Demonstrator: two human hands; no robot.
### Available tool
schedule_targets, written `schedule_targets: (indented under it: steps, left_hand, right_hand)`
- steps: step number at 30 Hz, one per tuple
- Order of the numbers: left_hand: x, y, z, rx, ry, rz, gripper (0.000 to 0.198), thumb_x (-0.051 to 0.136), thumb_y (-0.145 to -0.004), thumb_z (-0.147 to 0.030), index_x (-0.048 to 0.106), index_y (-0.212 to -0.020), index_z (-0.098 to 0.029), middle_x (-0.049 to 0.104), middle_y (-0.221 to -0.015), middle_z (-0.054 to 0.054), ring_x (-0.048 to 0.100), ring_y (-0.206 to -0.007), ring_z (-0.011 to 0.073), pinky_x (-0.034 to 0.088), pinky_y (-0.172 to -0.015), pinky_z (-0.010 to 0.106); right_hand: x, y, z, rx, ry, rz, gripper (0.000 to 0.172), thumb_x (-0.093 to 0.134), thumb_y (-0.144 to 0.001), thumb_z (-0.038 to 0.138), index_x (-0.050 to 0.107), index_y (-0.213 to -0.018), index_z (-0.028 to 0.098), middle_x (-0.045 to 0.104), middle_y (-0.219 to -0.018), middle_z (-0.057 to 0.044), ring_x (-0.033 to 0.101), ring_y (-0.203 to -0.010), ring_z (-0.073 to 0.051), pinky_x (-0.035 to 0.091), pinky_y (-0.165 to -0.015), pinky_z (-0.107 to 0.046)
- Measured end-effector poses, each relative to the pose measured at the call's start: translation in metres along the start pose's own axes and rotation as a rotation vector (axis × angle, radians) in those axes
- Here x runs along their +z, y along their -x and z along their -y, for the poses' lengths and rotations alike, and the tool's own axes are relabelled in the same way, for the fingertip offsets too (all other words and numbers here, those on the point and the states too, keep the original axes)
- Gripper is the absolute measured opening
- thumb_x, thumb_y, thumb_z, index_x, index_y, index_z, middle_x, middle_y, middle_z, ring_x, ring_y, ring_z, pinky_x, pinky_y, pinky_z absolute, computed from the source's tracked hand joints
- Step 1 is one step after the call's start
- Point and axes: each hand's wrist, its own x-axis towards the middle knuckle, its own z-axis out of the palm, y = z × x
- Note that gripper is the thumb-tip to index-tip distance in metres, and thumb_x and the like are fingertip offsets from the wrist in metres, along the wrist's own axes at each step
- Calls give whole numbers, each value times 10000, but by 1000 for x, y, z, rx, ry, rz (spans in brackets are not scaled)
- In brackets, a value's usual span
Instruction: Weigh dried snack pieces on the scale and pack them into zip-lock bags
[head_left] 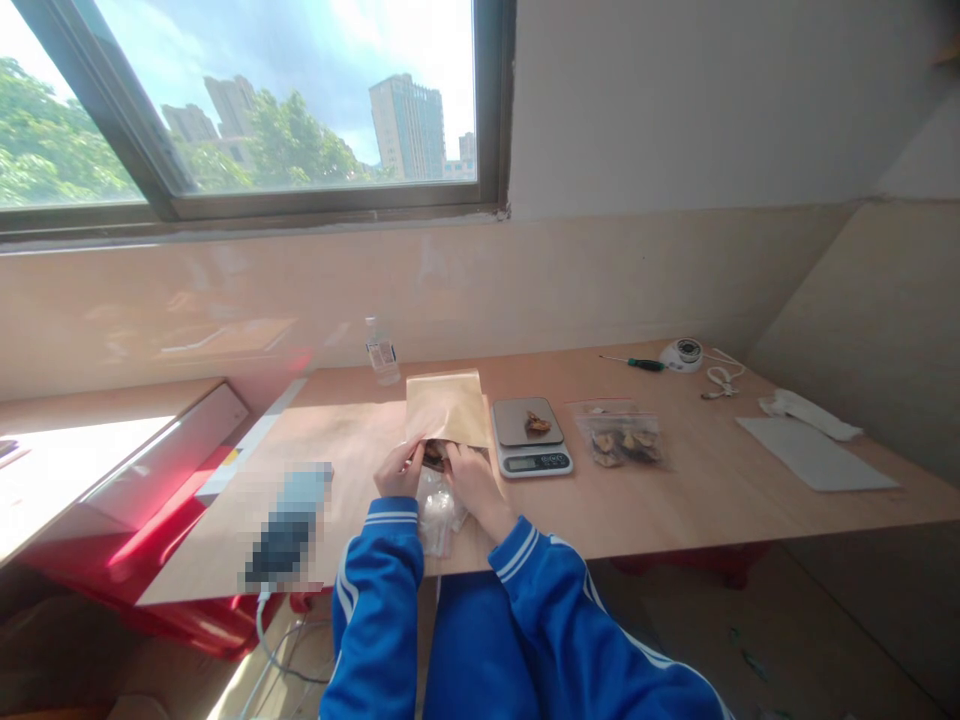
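A brown paper bag (448,405) lies near the middle of the table, its mouth towards me. My left hand (397,470) pinches the left side of that mouth. Fingers of my right hand (472,478) are bent at the right side of the opening, by dark dried pieces (433,455); what they grip is too small to tell. Clear plastic bags (440,515) lie beneath and between my hands. Right of the paper bag is a white kitchen scale (517,422) with a brown dried piece (536,423) on its plate. A zip bag of similar pieces (626,440) lies beyond the scale.
A clear bottle (383,358) stands at the back of the table (705,490). At left lies a blurred phone-like object (292,525) with a cable. A screwdriver (645,365), a white camera (682,355) and white sheets (814,455) are at right.
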Motion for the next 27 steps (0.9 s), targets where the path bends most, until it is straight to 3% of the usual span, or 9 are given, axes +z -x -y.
schedule_targets:
  steps: [7, 15, 22, 27]
  left_hand:
    - [0, 1, 2, 17, -4, 16, 150, 601, -795, -256, 734, -855, -225, 735, -782, 17, 656, -597, 111, 475, -463, 185]
    - [0, 1, 0, -10, -7, 11, 154, 595, -799, -273, 734, -851, -228, 735, -785, 21, 662, -615, 116, 481, -474, 187]
    - [0, 0, 1, -41, -3, 10, 166, 587, -805, -276, 732, -865, -219, 734, -789, 24, 656, -611, 113, 461, -451, 184]
    - [0, 0, 2, -72, -12, -2, 173, 586, -806, -298, 731, -864, -223, 734, -805, 31, 666, -646, 128, 466, -463, 198]
  right_hand:
    - [-6, 5, 3, 39, -11, 40, 191, 501, -868, 225, 581, -1023, 146, 599, -1050, -125, 577, -951, -237, 477, -806, -331]
    - [-4, 2, 4, 70, -19, 71, 247, 553, -851, 243, 534, -1066, 122, 634, -972, -122, 603, -889, -241, 488, -778, -330]
    - [-4, 4, 1, -46, -200, -98, 284, 592, -837, 197, 529, -1113, 176, 617, -1029, -83, 587, -968, -209, 496, -843, -332]
    - [-15, 12, 1, -251, -437, -239, 283, 608, -833, 260, 548, -1105, 211, 614, -1089, -69, 556, -1074, -198, 481, -926, -345]
